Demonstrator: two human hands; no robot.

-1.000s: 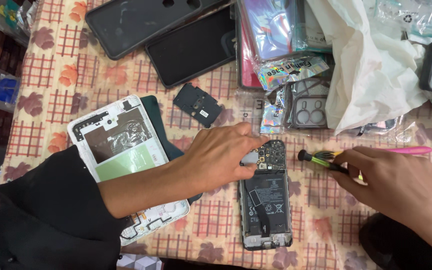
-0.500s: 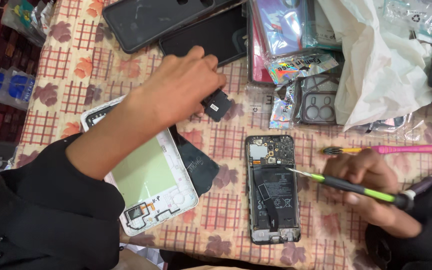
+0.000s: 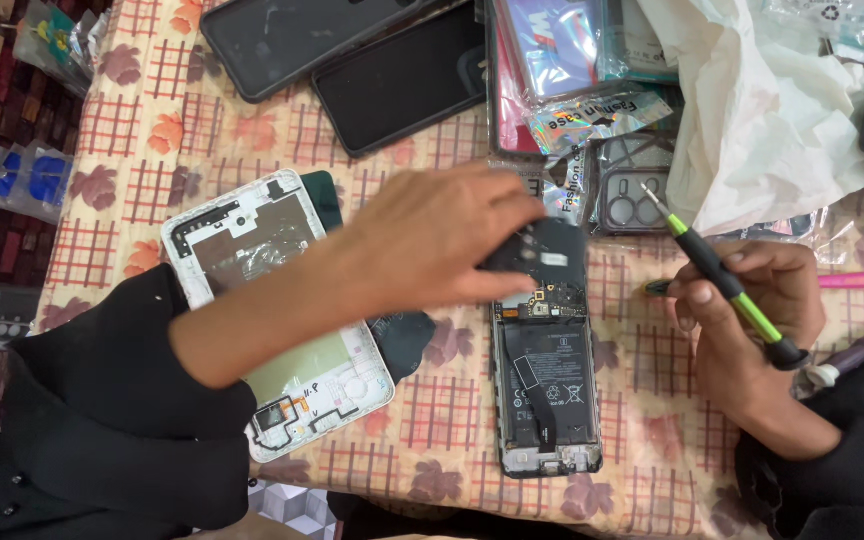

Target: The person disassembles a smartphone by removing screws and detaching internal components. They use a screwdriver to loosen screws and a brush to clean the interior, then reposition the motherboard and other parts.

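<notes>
Head view: left hand (image 3: pixel 442 235) pinches a small black cover (image 3: pixel 542 255) over the opened phone's (image 3: pixel 544 385) top end; right hand (image 3: pixel 752 310), beside the phone, grips a green screwdriver (image 3: pixel 722 280). White back panel (image 3: pixel 272 310) lies under the left forearm.

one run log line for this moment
left hand: holds black cover over open phone | right hand: holds screwdriver, tip up | white back panel: on table
</notes>
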